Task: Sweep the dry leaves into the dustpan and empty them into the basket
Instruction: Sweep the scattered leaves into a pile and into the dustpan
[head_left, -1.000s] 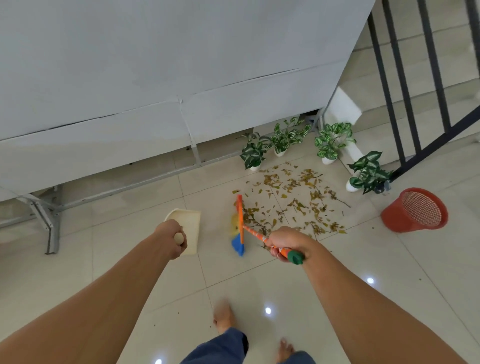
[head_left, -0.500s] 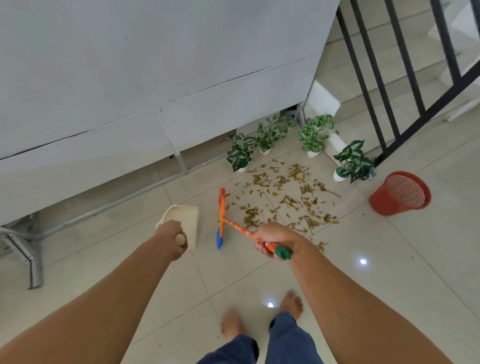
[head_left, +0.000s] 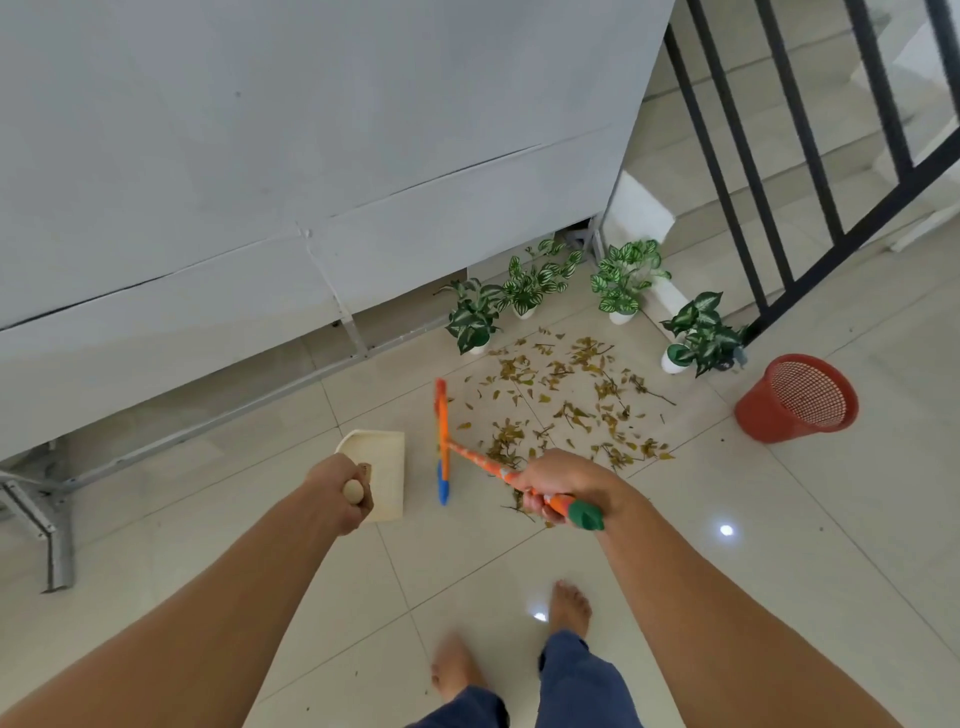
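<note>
The left hand (head_left: 337, 491) is wrapped tight around the round wooden handle of the cream dustpan (head_left: 382, 470). The dustpan sits low over the floor (head_left: 779, 545), and I cannot tell if it touches the tiles. The right hand (head_left: 563, 486) is closed around the orange stick of the broom (head_left: 444, 441), near its green end cap. The broom head is orange and blue. It stands on its edge just beside the dustpan, between the dustpan and the dry leaves (head_left: 566, 405).

The dry leaves lie spread out on the floor, in the far part where the white wall (head_left: 311, 130) meets the stairs. A few of them lie right by the right hand. Four small potted plants (head_left: 623, 278) stand in a curved row behind the leaves. The red basket (head_left: 797, 397) stands to the right of the leaves, tilted, with its mesh bottom showing. It is near the black railing (head_left: 779, 208). Two bare feet (head_left: 569, 605) stand on the floor below the hands.
</note>
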